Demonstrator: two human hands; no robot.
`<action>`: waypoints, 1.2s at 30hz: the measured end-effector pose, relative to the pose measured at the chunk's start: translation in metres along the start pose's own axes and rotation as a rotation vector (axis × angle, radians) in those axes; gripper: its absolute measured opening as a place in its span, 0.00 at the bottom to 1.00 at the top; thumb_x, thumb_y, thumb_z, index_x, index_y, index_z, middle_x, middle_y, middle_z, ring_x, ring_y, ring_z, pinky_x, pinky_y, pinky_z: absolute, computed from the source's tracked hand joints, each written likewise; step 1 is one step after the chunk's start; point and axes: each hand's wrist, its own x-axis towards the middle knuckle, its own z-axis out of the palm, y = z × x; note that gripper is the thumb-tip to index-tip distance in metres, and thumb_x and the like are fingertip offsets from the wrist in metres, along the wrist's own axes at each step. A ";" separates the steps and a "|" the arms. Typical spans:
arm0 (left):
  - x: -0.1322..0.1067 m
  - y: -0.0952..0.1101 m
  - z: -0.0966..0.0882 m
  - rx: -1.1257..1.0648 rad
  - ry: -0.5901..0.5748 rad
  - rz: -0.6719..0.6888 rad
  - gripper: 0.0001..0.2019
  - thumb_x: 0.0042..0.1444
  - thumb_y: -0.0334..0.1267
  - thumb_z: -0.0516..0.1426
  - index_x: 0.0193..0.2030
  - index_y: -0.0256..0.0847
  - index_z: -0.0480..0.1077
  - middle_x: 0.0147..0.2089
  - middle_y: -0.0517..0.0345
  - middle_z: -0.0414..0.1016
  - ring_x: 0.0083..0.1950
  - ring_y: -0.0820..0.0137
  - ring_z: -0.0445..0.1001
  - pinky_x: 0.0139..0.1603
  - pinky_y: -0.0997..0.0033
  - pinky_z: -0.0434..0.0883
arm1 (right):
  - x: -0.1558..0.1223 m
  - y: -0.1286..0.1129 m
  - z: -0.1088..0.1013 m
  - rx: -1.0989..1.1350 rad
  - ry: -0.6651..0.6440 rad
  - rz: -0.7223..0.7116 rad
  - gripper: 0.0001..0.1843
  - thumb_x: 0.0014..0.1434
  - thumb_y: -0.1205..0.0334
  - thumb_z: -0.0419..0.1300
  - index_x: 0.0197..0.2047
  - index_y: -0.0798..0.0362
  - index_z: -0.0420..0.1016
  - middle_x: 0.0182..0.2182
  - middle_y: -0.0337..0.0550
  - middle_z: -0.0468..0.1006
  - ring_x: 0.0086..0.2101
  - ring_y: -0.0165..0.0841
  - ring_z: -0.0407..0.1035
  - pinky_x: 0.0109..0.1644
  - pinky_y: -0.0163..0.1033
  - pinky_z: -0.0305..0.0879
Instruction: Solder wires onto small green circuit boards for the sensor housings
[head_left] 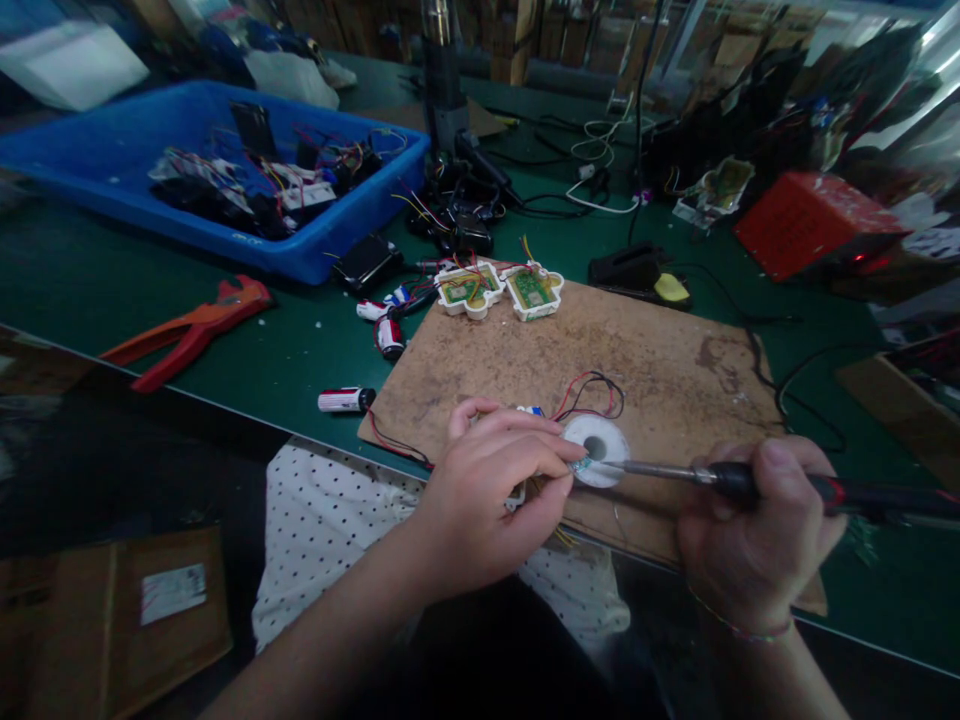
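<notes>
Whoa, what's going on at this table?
Someone's hands are busy with little electronic parts. The right hand grips a soldering iron, its tip pointing toward the left hand. That hand's fingers are bunched beside a white spool; what they hold is too small to tell. Two white cases lie farther back on the brown board.

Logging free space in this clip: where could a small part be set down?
The board is bare, though stained, between the holder and iron; the table has only specks between the orange tool and battery. Crowded: around the spool, by the left hand and iron tip, and beside the tub, with cables.
</notes>
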 end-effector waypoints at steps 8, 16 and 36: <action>0.001 -0.001 0.001 -0.011 0.004 -0.016 0.07 0.60 0.28 0.62 0.35 0.45 0.73 0.45 0.70 0.86 0.52 0.67 0.83 0.61 0.55 0.60 | -0.001 -0.001 0.002 -0.040 -0.004 -0.031 0.14 0.56 0.57 0.64 0.24 0.48 0.65 0.17 0.30 0.63 0.16 0.26 0.53 0.21 0.37 0.49; 0.000 0.000 0.000 -0.008 -0.006 -0.032 0.08 0.58 0.27 0.62 0.34 0.45 0.73 0.46 0.71 0.86 0.52 0.67 0.82 0.62 0.54 0.60 | 0.000 0.005 -0.001 0.024 -0.072 -0.080 0.13 0.56 0.55 0.62 0.24 0.49 0.67 0.17 0.33 0.62 0.17 0.27 0.57 0.21 0.38 0.50; 0.001 0.000 0.001 -0.019 0.004 -0.038 0.07 0.60 0.28 0.62 0.35 0.45 0.73 0.45 0.70 0.86 0.51 0.69 0.82 0.62 0.56 0.61 | -0.002 0.010 -0.006 0.028 -0.098 -0.091 0.12 0.52 0.62 0.68 0.24 0.52 0.70 0.17 0.32 0.69 0.18 0.27 0.63 0.23 0.35 0.59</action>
